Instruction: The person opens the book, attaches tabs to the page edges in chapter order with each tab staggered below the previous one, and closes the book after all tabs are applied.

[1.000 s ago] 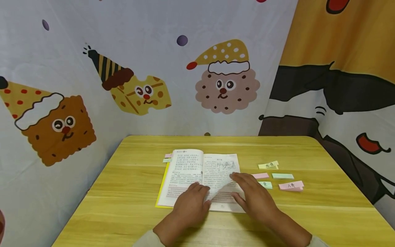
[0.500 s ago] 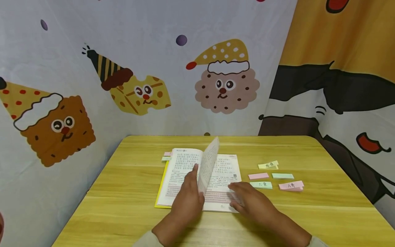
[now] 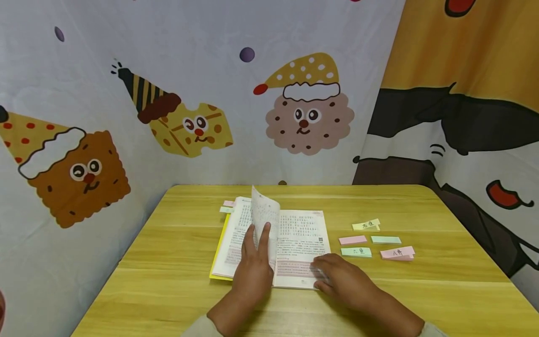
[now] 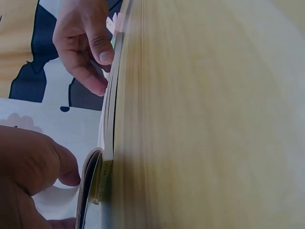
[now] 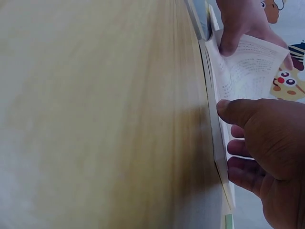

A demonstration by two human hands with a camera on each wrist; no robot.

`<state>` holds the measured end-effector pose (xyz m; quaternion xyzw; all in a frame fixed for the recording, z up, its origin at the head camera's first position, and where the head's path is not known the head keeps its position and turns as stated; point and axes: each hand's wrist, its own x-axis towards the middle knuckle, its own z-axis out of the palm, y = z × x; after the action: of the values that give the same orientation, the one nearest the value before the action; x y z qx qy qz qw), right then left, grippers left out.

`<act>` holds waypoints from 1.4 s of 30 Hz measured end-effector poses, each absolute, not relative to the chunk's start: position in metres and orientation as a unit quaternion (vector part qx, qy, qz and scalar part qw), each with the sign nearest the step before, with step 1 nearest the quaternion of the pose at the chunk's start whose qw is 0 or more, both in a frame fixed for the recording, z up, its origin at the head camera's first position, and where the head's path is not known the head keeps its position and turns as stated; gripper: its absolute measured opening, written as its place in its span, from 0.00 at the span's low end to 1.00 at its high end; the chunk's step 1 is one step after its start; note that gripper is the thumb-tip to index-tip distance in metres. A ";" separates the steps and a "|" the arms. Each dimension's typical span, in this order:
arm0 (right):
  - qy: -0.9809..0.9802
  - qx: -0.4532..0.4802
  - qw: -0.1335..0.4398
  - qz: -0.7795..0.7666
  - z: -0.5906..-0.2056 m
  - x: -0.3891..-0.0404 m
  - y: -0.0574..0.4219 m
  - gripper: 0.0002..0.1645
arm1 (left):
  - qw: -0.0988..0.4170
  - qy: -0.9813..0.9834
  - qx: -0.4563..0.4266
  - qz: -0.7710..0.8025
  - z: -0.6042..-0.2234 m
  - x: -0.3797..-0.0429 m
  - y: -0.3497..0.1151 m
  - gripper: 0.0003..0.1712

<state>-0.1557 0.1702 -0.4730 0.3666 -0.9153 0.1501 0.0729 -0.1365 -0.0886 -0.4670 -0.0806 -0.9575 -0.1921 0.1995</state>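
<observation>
An open book (image 3: 299,248) with a yellow cover lies on the wooden table in the head view. One loose page (image 3: 266,210) stands up near the spine and leans left, its upper corner bent over. My left hand (image 3: 254,269) lies against that page with its fingers extended. Seen from the right wrist, the left thumb is on the near side of the lifted page. My right hand (image 3: 343,278) rests at the lower right corner of the right-hand page, thumb and loosely bent fingertips (image 5: 238,148) touching the paper.
Right of the book lie a yellow paper slip (image 3: 365,225), a pink slip (image 3: 353,240) and a green slip (image 3: 385,240). Nearer are a lettered green slip (image 3: 356,252) and a folded pink slip (image 3: 397,253). Small tabs (image 3: 227,207) stick out from the book's left edge.
The page first lifted at its lower right has swung over the spine to the left, with my left hand following it. My right hand has dropped slightly onto the page beneath.
</observation>
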 end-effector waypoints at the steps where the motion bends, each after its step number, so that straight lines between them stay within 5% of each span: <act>1: -0.916 0.365 0.072 0.150 -0.473 -0.156 0.170 0.26 | 0.203 -0.958 -0.081 -0.185 -0.467 -0.136 -0.089 0.61; 27: -0.917 0.367 0.057 0.148 -0.473 -0.158 0.170 0.22 | 0.178 -0.979 -0.063 -0.073 -0.459 -0.137 -0.089 0.55; 42: -0.917 0.369 0.050 0.145 -0.472 -0.158 0.170 0.19 | 0.074 -0.978 -0.171 -0.090 -0.462 -0.133 -0.092 0.37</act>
<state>-0.1580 0.1703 -0.4723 0.3689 -0.9167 0.1452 0.0499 -0.1334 -0.0920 -0.4622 -0.1715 -0.9783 -0.0901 0.0737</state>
